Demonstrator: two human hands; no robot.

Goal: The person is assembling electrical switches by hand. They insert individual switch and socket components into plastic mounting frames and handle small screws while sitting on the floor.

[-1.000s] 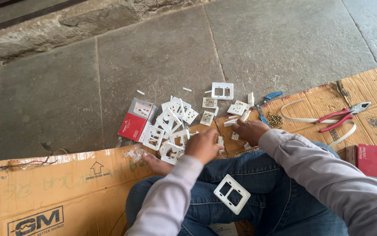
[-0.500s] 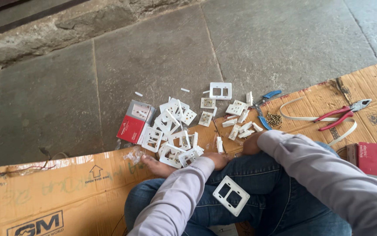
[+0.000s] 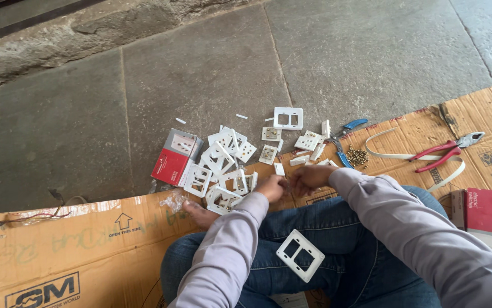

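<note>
A grey stone floor (image 3: 200,74) is filling the upper frame, with flattened brown cardboard (image 3: 75,245) lying across the bottom. A heap of white switch frames (image 3: 223,165) is sitting at centre, beside a red and white box (image 3: 175,159). Both hands are meeting just below that heap: the left hand (image 3: 271,187) and right hand (image 3: 308,177) are curling narrow, fingertips together; whether they are pinching anything, I cannot tell. One white frame (image 3: 299,255) is resting on the lap. Red-handled pliers (image 3: 445,151) are lying at right.
</note>
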